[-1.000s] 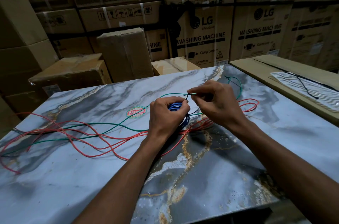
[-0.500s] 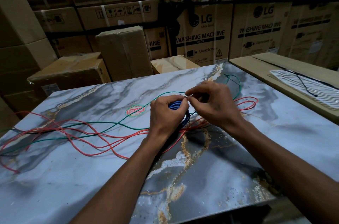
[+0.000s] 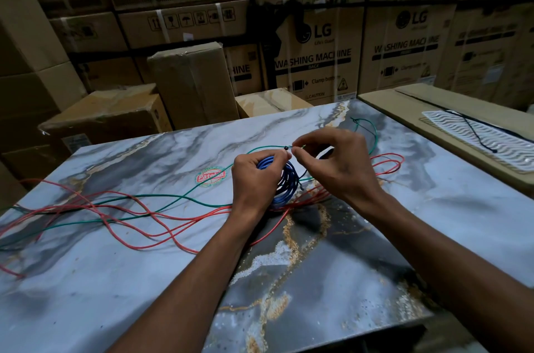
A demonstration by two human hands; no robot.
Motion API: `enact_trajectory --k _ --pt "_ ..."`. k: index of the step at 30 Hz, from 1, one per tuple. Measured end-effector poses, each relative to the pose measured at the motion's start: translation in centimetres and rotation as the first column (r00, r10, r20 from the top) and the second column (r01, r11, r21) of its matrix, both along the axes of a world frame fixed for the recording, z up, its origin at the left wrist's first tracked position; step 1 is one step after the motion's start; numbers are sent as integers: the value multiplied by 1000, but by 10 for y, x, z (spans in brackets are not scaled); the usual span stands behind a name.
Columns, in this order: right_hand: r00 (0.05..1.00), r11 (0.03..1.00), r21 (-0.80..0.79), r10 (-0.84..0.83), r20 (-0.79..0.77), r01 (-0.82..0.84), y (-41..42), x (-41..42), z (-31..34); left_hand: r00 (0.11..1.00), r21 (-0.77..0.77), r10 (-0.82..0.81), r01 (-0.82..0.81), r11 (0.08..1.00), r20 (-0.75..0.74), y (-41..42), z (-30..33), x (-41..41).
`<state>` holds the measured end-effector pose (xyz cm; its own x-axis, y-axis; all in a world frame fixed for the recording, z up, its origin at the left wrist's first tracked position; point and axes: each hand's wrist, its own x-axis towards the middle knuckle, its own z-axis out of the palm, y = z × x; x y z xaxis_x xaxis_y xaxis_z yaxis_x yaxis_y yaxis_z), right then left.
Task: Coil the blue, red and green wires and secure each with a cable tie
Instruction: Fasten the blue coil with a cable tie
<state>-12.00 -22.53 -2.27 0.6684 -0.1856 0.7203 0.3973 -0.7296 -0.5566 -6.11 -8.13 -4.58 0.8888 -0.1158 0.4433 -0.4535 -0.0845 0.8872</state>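
Left hand (image 3: 254, 176) grips the blue coil (image 3: 284, 179), right hand (image 3: 332, 165) pinches the tie (image 3: 286, 148); a slip could let the loops spring apart.

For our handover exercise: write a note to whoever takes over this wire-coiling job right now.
Left hand grips the coiled blue wire above the table.
Right hand pinches the black cable tie at the coil's top.
Done: blue wire coiled; tie apparently being fastened, not confirmed tight.
Left: finish that tie, then coil and tie the red wire and green wire, both lying loose across the table.
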Motion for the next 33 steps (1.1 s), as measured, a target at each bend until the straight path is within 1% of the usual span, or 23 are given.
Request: enact_trajectory --k 6,13,24,33 --pt "999 1000 3 8 -35 -8 -2 1 -1 999 5 11 -11 1000 34 0 1 -1" --pt "999 999 4 34 -33 -34 0 2 -2 995 35 14 -17 999 95 0 -2 0" --pt "998 999 2 38 -40 -38 -1 0 0 996 11 41 -42 999 85 -1 -3 1" --pt "998 999 -13 28 -58 -29 -2 2 0 993 31 41 -44 999 109 -1 -4 2"
